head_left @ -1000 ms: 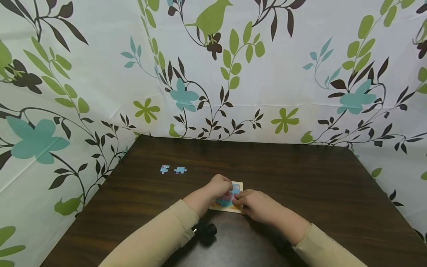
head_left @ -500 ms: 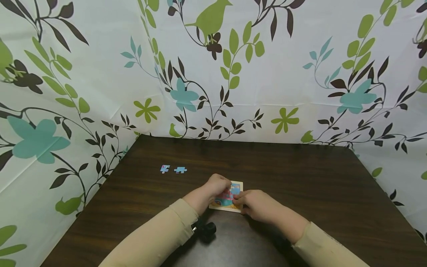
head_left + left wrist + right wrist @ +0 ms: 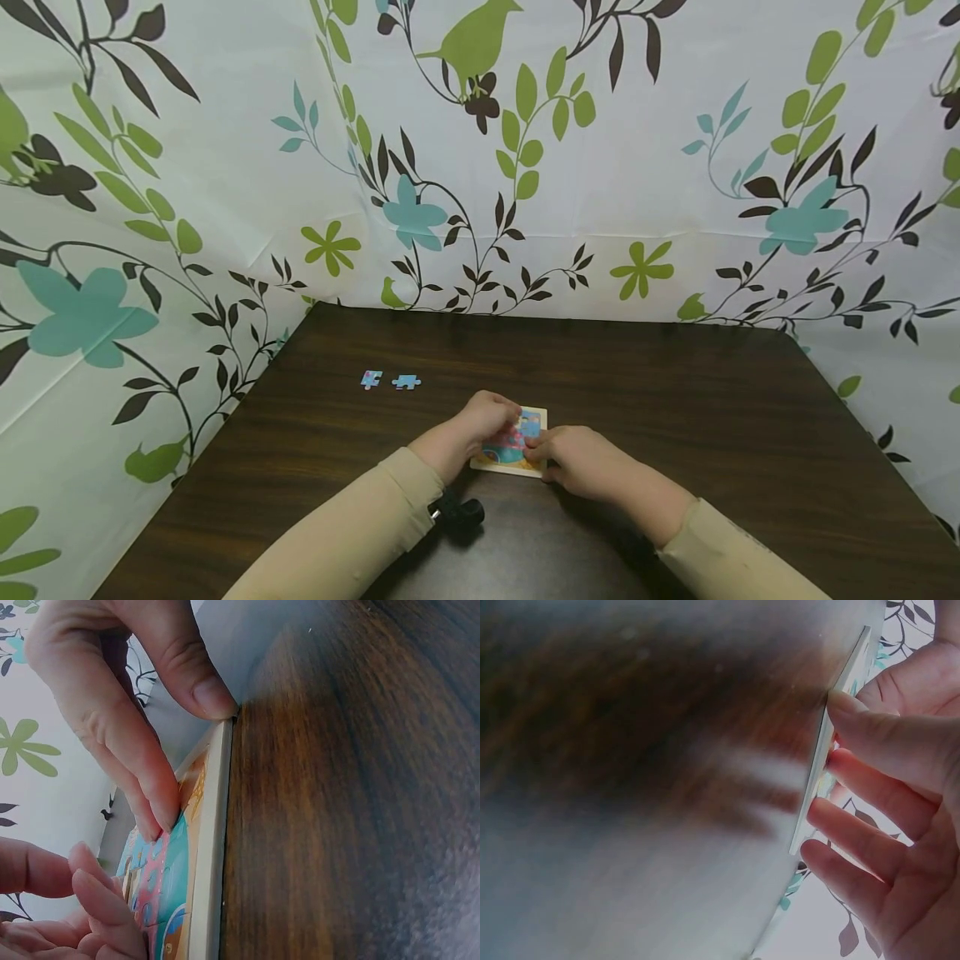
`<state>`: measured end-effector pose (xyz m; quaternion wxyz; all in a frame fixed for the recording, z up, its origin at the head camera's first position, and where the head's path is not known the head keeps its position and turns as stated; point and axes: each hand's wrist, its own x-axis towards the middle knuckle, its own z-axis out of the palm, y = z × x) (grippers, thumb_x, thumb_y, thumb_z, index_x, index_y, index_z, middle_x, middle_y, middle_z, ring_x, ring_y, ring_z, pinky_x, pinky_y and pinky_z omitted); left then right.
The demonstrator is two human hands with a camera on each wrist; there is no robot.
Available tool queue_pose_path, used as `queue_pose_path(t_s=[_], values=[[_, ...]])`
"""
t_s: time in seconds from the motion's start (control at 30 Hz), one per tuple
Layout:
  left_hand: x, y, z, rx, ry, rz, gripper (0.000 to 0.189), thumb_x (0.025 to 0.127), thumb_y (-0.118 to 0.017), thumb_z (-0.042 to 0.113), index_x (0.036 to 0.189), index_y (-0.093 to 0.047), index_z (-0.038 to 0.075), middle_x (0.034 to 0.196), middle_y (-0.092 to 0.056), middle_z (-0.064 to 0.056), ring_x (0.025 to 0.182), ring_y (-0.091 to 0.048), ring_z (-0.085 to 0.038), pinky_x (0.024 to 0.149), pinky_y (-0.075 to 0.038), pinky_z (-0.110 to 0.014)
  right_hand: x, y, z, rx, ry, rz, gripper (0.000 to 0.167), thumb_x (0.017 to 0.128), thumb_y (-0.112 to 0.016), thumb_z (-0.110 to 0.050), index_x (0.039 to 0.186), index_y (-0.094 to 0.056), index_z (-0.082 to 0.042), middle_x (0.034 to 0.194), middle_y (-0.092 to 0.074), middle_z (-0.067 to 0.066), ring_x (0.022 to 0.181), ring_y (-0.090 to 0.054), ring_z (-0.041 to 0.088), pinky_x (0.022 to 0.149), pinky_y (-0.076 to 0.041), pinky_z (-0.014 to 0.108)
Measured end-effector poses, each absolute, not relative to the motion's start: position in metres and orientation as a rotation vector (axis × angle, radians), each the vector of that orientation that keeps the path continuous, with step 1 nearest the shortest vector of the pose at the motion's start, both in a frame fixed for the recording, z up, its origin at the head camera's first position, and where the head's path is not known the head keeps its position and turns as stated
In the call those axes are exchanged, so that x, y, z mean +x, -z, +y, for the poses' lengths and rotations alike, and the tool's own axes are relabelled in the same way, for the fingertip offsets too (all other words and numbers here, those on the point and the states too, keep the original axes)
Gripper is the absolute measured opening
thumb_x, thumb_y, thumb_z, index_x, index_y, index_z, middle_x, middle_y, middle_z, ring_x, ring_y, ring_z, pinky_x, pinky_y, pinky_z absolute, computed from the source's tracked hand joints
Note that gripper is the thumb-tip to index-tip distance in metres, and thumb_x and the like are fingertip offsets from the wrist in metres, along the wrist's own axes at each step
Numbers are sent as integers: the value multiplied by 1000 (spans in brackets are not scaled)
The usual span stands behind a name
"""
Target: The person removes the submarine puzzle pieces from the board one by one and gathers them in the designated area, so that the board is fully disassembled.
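A small jigsaw puzzle (image 3: pixel 504 455) in a pale wooden frame lies on the dark table, with pink, teal and blue pieces inside. My left hand (image 3: pixel 487 414) bends over its upper left part, fingertips at the picture; any piece between them is hidden. From the right, my right hand (image 3: pixel 581 458) holds the puzzle. In the left wrist view, the right thumb (image 3: pixel 214 697) meets the corner of the pale frame (image 3: pixel 212 847) while the fingers touch the picture. Two loose blue puzzle pieces, a left one (image 3: pixel 371 380) and a right one (image 3: pixel 407 382), lie farther back.
The dark wood-grain table (image 3: pixel 660 375) extends around the puzzle on all sides. A white patterned cloth (image 3: pixel 570 192) hangs behind and beside it. A black device (image 3: pixel 459 511) is strapped at my left wrist.
The left hand has shifted very slightly over the puzzle's upper left part. The right hand and both loose pieces stay where they were.
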<state>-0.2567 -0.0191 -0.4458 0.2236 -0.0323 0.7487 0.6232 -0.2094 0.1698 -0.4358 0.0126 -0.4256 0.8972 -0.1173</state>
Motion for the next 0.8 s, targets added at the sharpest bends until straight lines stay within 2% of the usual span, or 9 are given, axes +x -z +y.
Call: queue_pose_path(t_s=[0.23, 0.37, 0.53, 0.8], values=[[-258, 444, -18, -35, -1642, 2117, 20, 97, -58, 11, 108, -66, -4, 99, -62, -12, 71, -64, -20, 59, -53, -29, -209, 436, 171, -1323, 376, 2796, 34, 80, -81, -9, 113, -75, -8, 122, -67, 7, 116, -61, 26, 92, -50, 42], [-261, 439, -15, -54, -1625, 2105, 19, 94, -58, 8, 106, -66, -5, 87, -66, -13, 62, -64, -18, 55, -54, -29, -208, 436, 171, -1310, 363, 2802, 33, 81, -81, -9, 114, -75, -8, 122, -67, 6, 116, -61, 25, 92, -50, 42], [-267, 442, -18, -163, -1713, 2007, 20, 90, -57, 3, 105, -66, -7, 64, -63, -8, 46, -55, -10, 46, -49, -23, -209, 437, 171, -1301, 348, 2801, 33, 81, -80, -10, 114, -75, -9, 122, -67, 5, 116, -61, 25, 92, -50, 43], [-270, 447, -16, -107, -1692, 2123, 15, 87, -64, 3, 98, -73, -3, 64, -60, -3, 48, -51, -9, 45, -44, -23, -210, 438, 171, -1304, 346, 2803, 33, 81, -80, -9, 113, -75, -10, 123, -67, 5, 117, -61, 25, 94, -49, 42]])
